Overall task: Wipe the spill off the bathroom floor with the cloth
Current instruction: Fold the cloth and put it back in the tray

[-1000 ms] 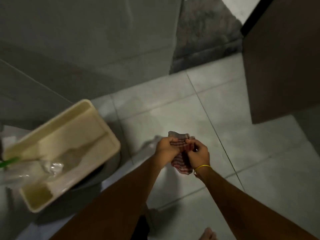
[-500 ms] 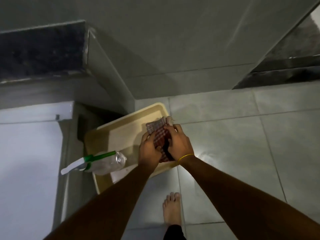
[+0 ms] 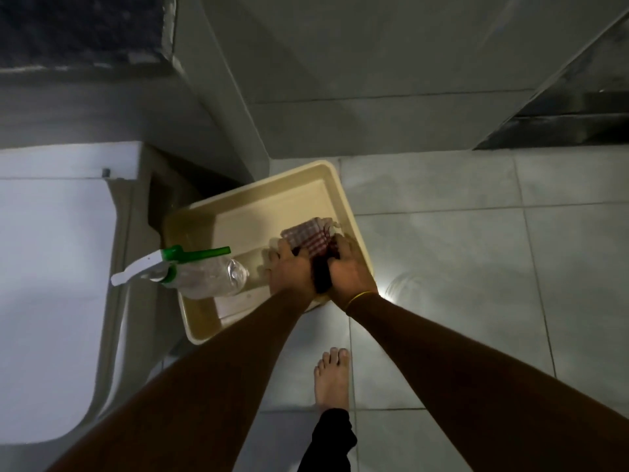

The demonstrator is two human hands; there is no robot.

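A red-and-white checked cloth is bunched between both my hands, over the right side of a beige plastic tray. My left hand grips its left part, my right hand its right part, and the two hands touch. A wet shiny patch shows on the grey floor tiles just right of the tray, by my right wrist. The lower part of the cloth is hidden by my hands.
A clear spray bottle with a green-and-white trigger head lies across the tray's left side. A white toilet fills the left. My bare foot stands on the tiles below the tray. Grey walls rise behind.
My view has swung from the open floor to the tray by the toilet. Both hands carried the cloth over the tray and lowered it toward the tray's right side.
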